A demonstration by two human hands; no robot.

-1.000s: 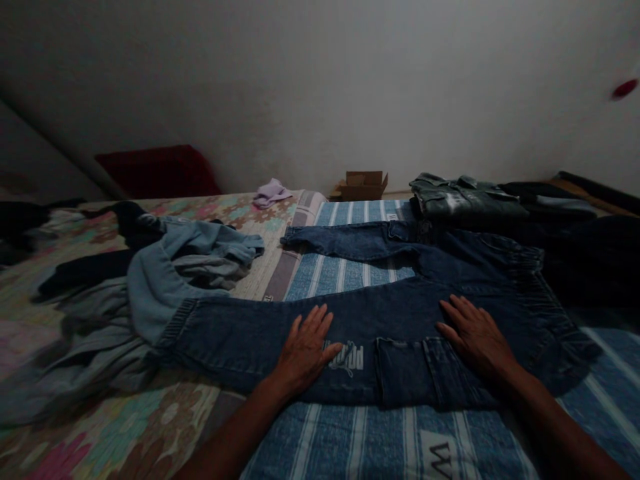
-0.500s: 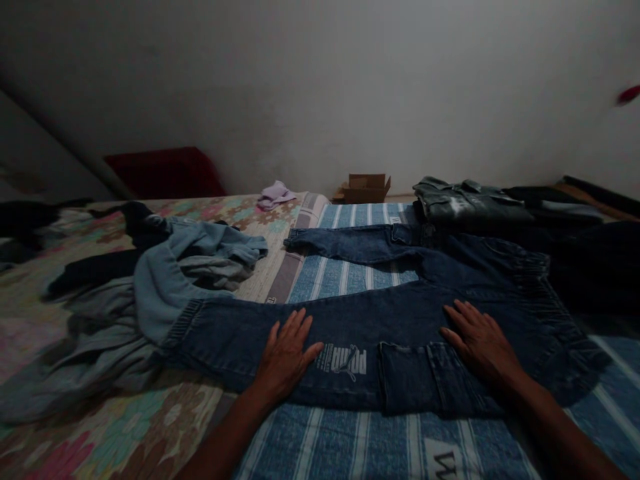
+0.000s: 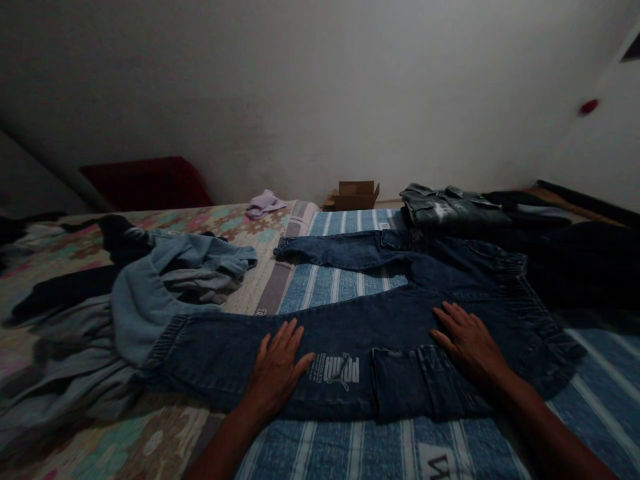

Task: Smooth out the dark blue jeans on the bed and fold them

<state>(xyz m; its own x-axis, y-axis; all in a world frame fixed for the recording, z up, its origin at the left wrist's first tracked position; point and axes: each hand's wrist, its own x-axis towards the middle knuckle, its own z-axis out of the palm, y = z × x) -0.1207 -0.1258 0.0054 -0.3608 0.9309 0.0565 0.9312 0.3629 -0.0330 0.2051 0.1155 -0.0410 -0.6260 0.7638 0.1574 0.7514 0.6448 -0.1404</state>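
Left hand (image 3: 276, 373) slid leftward, both palms flat on jeans (image 3: 380, 313), right hand (image 3: 467, 343) spread

Cardboard box (image 3: 356, 195) by wall; lilac cloth (image 3: 264, 203) near it; folded, perhaps denim, jacket (image 3: 447, 207) right.

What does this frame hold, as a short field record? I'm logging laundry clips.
setting: bed with blue striped sheet and floral sheet
left hand: flat on near leg of dark blue jeans, beside printed logo
right hand: flat on jeans near waistband
left of jeans: heap of light blue clothes
behind: folded grey-green garment, cardboard box, lilac cloth
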